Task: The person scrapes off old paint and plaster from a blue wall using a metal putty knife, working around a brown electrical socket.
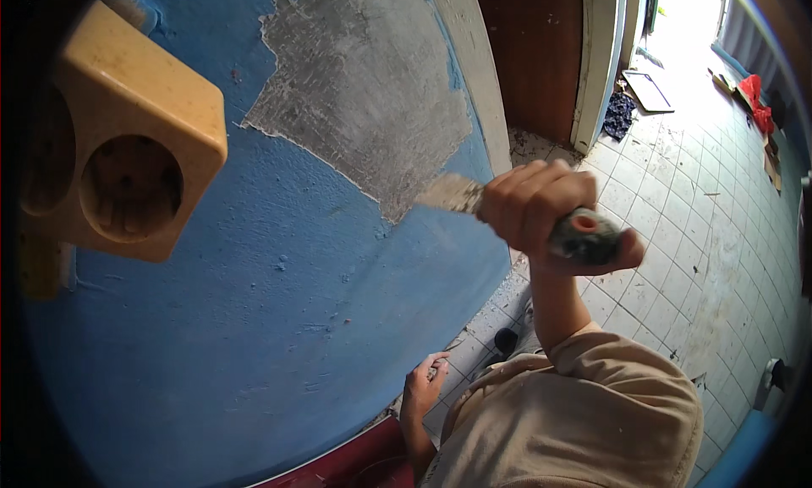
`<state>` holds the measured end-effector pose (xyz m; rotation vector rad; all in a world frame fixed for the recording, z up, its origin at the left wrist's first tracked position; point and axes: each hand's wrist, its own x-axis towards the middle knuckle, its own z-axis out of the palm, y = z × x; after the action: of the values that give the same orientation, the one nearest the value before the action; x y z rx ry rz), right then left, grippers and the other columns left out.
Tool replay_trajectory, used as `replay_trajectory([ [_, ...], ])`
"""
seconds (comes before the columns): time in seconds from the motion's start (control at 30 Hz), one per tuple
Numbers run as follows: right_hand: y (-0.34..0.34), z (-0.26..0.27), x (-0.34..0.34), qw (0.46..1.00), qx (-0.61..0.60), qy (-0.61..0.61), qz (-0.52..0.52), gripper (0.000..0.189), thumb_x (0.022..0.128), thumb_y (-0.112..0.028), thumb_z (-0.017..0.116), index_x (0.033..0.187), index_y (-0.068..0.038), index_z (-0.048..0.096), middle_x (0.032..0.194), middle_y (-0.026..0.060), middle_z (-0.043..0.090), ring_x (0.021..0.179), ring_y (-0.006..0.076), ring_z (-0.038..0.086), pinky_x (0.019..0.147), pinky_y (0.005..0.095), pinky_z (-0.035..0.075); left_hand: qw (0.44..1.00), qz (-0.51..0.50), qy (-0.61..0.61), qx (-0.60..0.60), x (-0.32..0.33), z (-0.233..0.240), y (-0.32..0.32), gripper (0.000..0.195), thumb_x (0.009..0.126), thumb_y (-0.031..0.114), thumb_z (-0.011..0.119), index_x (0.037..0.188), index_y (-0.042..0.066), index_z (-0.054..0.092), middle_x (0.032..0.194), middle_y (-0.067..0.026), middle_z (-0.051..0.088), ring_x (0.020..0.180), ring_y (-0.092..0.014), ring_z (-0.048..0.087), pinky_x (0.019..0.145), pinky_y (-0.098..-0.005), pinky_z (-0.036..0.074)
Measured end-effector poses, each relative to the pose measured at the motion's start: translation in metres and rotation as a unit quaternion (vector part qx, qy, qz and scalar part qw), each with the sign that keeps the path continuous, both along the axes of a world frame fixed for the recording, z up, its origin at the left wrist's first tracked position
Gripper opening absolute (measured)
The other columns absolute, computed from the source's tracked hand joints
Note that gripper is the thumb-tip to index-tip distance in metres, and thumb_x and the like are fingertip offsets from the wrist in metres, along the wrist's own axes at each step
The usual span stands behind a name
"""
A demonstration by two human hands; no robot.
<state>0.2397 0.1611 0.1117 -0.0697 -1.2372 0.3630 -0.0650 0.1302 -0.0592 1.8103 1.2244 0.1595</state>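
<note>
My right hand [539, 202] grips a putty knife by its dark handle [587, 237], which has an orange-rimmed hole near the butt. The knife's blade [450, 193], smeared and blurred by motion, reaches the lower right edge of a bare grey patch [368, 88] on the blue painted wall [285, 285]. Whether the blade's edge touches the wall I cannot tell. Ragged paint borders the patch. Lower down, my left hand [425, 383] hangs beside the wall with slightly curled, parted fingers and nothing visible in it.
A yellowed double power socket [196, 114] juts from the wall at left. A pale door frame [476, 63] and brown door [533, 56] stand beyond the patch. Debris dots the tiled floor [666, 234]. A dark cloth [618, 115] and red plastic [755, 101] lie farther off. Something dark red [355, 456] is below.
</note>
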Motion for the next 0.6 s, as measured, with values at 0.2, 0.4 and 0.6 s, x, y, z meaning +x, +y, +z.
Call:
replay_trajectory([
  [0.2, -0.006, 0.002, -0.002, 0.996, 0.068, -0.055, 0.017, 0.074, 0.075, -0.076, 0.034, 0.049, -0.008, 0.05, 0.042, 0.0041, 0.045, 0.035, 0.0152, 0.046, 0.037, 0.0256, 0.037, 1.0, 0.006, 0.0, -0.006, -0.006, -0.005, -0.008, 0.023, 0.086, 0.018, 0.053, 0.107, 0.009, 0.06, 0.084, -0.0117, 0.066, 0.08, -0.021, 0.065, 0.065, -0.0295, 0.049],
  [0.4, -0.004, 0.002, -0.001, 0.988, 0.138, -0.063, 0.009, 0.068, 0.083, -0.068, 0.034, 0.051, -0.01, 0.048, 0.043, 0.0024, 0.046, 0.034, 0.0146, 0.043, 0.039, 0.0282, 0.038, 1.0, 0.005, 0.006, -0.006, -0.007, -0.003, -0.009, 0.024, 0.086, 0.016, 0.053, 0.108, 0.009, 0.06, 0.083, -0.0112, 0.065, 0.081, -0.018, 0.064, 0.067, -0.0286, 0.049],
  [0.6, 0.005, 0.007, -0.022, 0.998, 0.027, -0.045, -0.029, 0.057, 0.088, -0.045, 0.046, 0.046, -0.008, 0.049, 0.043, 0.0017, 0.046, 0.035, 0.0148, 0.047, 0.035, 0.0244, 0.036, 1.0, -0.008, 0.013, -0.005, -0.005, -0.003, -0.009, 0.024, 0.086, 0.016, 0.053, 0.108, 0.009, 0.06, 0.082, -0.01, 0.065, 0.081, -0.016, 0.064, 0.069, -0.028, 0.048],
])
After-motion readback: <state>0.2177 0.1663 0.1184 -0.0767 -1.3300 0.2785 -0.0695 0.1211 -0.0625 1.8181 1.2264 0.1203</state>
